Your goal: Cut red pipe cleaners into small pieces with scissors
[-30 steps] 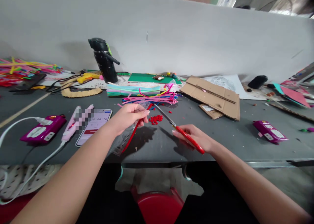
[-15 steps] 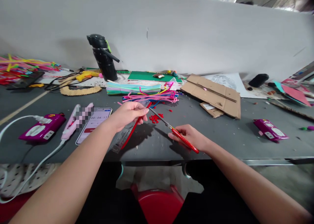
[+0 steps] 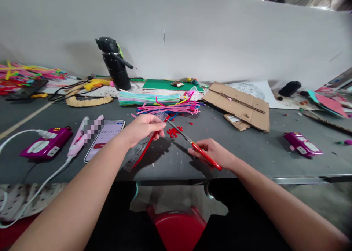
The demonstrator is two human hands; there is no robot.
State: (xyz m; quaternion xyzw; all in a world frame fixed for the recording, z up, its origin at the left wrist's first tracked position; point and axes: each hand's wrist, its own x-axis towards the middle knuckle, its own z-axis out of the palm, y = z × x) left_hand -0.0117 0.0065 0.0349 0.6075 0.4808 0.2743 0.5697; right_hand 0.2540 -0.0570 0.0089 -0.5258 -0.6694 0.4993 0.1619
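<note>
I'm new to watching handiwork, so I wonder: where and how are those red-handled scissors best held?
Probably by the red handles, coming from the near right, as the right hand does: they slant toward that side, while the metal blades point away, toward the left hand holding the red strip.

Scissors: red handles, silver-grey blades. Strip is plain red. Plastic piece is clear with dark markings. Snippets all read red. Front bundle is mostly pink, with magenta, yellow and blue strands; rear bundle runs mint and lilac. Tabletop is dark grey, wall light grey. Flask is black, tag lime green. Cardboard is brown, glue gun yellow.
</note>
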